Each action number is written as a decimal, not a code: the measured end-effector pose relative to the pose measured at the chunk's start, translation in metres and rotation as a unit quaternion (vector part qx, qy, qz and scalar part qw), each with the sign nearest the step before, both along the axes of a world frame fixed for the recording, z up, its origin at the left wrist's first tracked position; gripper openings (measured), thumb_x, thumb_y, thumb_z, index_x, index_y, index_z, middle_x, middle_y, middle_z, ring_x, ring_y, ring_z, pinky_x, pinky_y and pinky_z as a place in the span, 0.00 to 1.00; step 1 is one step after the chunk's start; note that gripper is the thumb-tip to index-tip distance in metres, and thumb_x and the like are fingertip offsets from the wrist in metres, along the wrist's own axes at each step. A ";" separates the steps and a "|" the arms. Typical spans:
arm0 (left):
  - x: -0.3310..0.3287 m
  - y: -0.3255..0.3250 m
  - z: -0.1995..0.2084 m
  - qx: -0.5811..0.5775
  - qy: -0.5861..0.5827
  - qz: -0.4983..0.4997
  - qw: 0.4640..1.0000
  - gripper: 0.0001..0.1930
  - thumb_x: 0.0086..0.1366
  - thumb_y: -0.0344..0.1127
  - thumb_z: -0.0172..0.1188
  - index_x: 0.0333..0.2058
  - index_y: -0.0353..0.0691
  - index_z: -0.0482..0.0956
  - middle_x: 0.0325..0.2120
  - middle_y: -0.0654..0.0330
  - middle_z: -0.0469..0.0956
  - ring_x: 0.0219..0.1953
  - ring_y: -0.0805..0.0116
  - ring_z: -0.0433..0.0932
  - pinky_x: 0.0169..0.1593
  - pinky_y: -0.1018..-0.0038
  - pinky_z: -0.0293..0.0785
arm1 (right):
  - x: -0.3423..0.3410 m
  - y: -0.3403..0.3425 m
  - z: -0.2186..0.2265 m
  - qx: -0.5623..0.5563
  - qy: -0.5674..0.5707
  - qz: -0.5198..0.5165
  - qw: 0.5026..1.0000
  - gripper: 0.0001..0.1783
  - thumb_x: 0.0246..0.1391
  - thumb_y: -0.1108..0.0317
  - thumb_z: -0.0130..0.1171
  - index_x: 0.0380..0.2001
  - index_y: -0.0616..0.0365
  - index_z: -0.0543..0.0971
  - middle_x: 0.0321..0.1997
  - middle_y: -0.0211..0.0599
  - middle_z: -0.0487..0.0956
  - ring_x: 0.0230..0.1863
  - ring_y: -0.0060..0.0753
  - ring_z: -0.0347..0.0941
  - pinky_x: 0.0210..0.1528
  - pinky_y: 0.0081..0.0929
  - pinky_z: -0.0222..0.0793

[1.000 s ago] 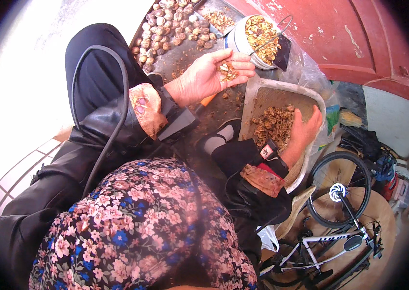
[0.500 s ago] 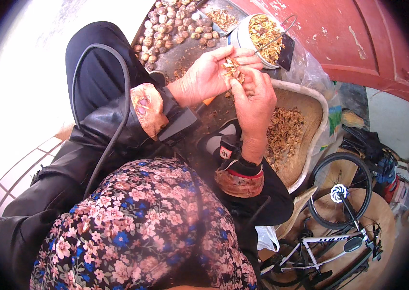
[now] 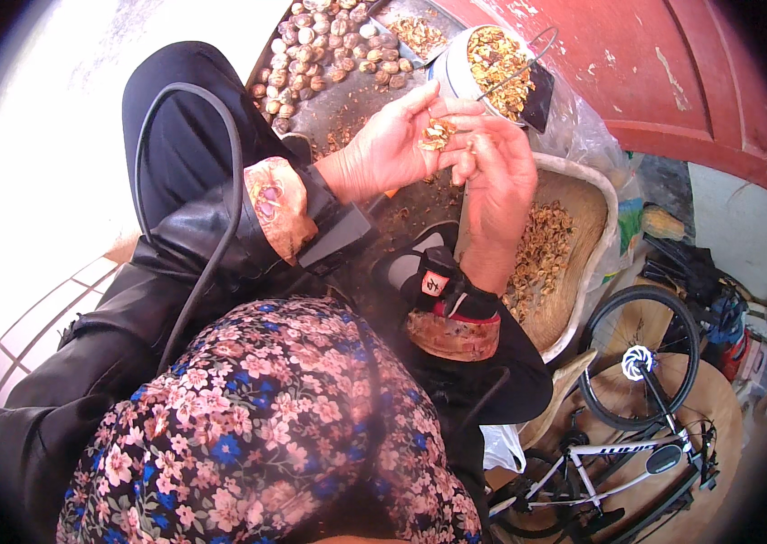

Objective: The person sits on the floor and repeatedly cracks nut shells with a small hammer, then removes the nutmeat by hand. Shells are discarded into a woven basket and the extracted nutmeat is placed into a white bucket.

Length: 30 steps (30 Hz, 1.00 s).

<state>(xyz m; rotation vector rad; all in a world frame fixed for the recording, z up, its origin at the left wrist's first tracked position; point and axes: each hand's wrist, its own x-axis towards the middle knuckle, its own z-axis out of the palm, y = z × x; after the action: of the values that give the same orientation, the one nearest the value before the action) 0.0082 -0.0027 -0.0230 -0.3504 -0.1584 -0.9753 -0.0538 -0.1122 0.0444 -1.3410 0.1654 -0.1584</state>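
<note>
My left hand (image 3: 390, 147) is turned palm up, cupping pale walnut kernel pieces (image 3: 438, 135) on its fingers. Right beside them is my right hand (image 3: 503, 186), its fingers curled and the thumb pressed in; whatever lies inside that pinch is hidden. Beyond the hands, a white bucket (image 3: 458, 71) with a wire handle holds walnut kernels (image 3: 499, 71). Below my right hand, broken brown shell bits (image 3: 542, 245) fill part of a pale-rimmed tub (image 3: 612, 213).
Whole walnuts (image 3: 320, 50) lie heaped at the far side of a dark tray (image 3: 333, 102), near a small pan (image 3: 392, 13) of fragments. Clear plastic bags (image 3: 583, 136) stand against the red door (image 3: 637, 68). A bicycle (image 3: 619, 449) lies at lower right.
My right hand has drawn slightly back to the right from the kernel pieces, its fingers curling. More of the pieces shows in my left hand, which has stayed nearly in place.
</note>
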 end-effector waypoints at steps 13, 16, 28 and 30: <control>-0.008 -0.004 -0.005 0.142 0.002 0.002 0.990 0.28 0.66 0.52 0.37 0.48 0.28 0.65 0.46 0.50 0.70 0.48 0.62 0.69 0.54 0.67 0.63 | 0.004 -0.001 -0.011 -0.290 0.065 0.020 0.955 0.05 0.47 0.74 0.55 0.30 0.60 0.76 0.31 0.35 0.75 0.27 0.26 0.70 0.27 0.21 0.65; -0.008 -0.002 0.000 0.141 0.002 0.005 0.990 0.29 0.67 0.52 0.33 0.48 0.28 0.65 0.44 0.50 0.72 0.46 0.61 0.71 0.51 0.67 0.66 | 0.004 -0.004 -0.007 -0.019 0.019 0.020 0.999 0.06 0.54 0.75 0.48 0.33 0.62 0.74 0.30 0.29 0.74 0.21 0.16 0.65 0.18 0.13 0.58; -0.005 0.000 -0.003 0.174 -0.020 0.019 0.984 0.31 0.65 0.54 0.39 0.48 0.26 0.65 0.46 0.48 0.69 0.48 0.61 0.69 0.56 0.65 0.61 | 0.001 0.008 -0.006 -0.289 0.077 0.035 0.954 0.10 0.43 0.71 0.61 0.31 0.60 0.75 0.25 0.32 0.75 0.25 0.21 0.68 0.24 0.19 0.64; -0.007 0.000 -0.002 0.228 -0.011 0.029 0.973 0.31 0.65 0.55 0.39 0.48 0.26 0.65 0.46 0.48 0.69 0.48 0.61 0.69 0.56 0.67 0.61 | 0.001 0.012 -0.009 -0.440 0.059 0.021 0.896 0.14 0.38 0.70 0.65 0.32 0.60 0.76 0.24 0.33 0.75 0.27 0.23 0.71 0.31 0.23 0.68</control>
<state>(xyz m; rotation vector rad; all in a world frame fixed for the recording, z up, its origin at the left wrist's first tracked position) 0.0012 -0.0026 -0.0247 0.0867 0.0385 -0.9268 -0.0529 -0.1004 0.0356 -2.2628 0.1740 -0.1156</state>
